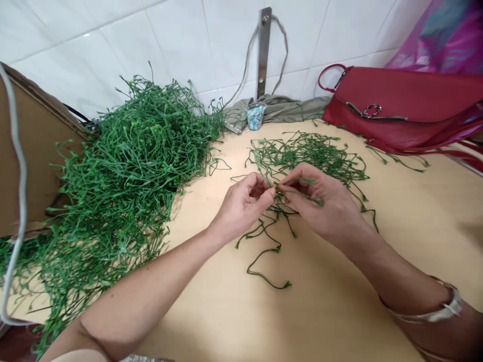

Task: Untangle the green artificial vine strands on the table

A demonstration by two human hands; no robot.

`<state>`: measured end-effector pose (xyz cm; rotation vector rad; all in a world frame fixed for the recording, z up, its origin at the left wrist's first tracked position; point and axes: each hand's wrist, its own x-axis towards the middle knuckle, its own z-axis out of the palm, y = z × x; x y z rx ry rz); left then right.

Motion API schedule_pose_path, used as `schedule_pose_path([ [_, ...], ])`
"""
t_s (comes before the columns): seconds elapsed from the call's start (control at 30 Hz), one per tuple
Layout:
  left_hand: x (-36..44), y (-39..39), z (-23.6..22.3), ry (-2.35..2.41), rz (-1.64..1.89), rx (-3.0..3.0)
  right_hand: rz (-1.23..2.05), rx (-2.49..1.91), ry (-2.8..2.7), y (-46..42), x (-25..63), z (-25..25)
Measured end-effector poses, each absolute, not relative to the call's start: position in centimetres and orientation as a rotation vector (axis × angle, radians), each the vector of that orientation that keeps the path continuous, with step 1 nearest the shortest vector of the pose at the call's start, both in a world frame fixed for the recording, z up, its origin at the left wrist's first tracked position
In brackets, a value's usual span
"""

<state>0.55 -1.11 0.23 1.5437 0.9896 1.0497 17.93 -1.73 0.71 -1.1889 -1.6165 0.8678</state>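
Both my hands meet over the middle of a tan table (pixel 332 311). My left hand (pixel 241 206) is closed in a pinch on a thin green plastic stem (pixel 264 236) whose long strands trail down onto the table. My right hand (pixel 324 201) is closed too, fingers wrapped round green stem pieces (pixel 302 181) that stick out to the left toward the other hand. Just behind my hands lies a loose scatter of green stems (pixel 313 153).
A big heap of green plastic stems (pixel 124 171) fills the left side, against a brown cardboard box (pixel 33 146). A small clear cup (pixel 255 115) stands by the tiled wall, next to grey cloth (pixel 287 108). A red handbag (pixel 407 108) lies at the back right.
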Motion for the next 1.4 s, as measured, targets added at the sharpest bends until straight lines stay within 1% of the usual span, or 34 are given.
schedule_pose_path([
  [0.3,0.8,-1.6,0.3,0.957,1.247,1.689,0.937,-1.151,-1.432,-1.1,17.9,0.3],
  [0.5,0.6,-2.6,1.3,0.903,1.215,1.617,0.844,-1.330,-1.211,0.9,21.1,0.0],
  [0.57,0.7,-2.1,1.0,0.893,1.200,1.505,0.731,-1.337,-1.274,0.9,21.3,0.5],
  [0.7,0.6,-0.9,0.3,0.872,1.219,1.417,0.309,-1.378,-1.523,0.0,20.0,1.4],
  [0.73,0.6,-0.8,0.3,0.877,1.218,1.425,0.291,-1.368,-1.540,-0.4,19.6,1.6],
  [0.8,0.5,-0.7,0.2,0.881,1.198,1.446,0.445,-1.324,-1.532,-1.0,19.1,1.8],
  [0.97,0.5,-0.3,0.0,0.872,1.229,1.507,1.269,-1.113,-1.517,-1.9,18.2,1.5],
  [1.0,0.5,-0.2,-0.1,0.878,1.257,1.501,1.357,-1.084,-1.508,-1.9,18.1,1.4],
  [1.07,0.4,-0.1,-0.1,0.856,1.296,1.448,1.400,-1.099,-1.543,-1.9,18.0,1.1],
  [1.13,0.4,-0.1,0.1,0.787,1.271,1.312,1.334,-1.163,-1.674,-1.9,17.9,1.1],
  [1.23,0.3,-0.2,0.7,0.698,1.157,0.980,1.112,-1.218,-1.953,-2.5,17.4,1.5],
  [1.33,-0.1,-0.3,1.4,0.646,1.020,0.739,0.878,-1.142,-2.269,-3.7,16.8,2.2],
  [1.4,-0.4,-0.2,1.8,0.618,0.978,0.666,0.820,-1.046,-2.446,-4.4,16.6,2.8],
])
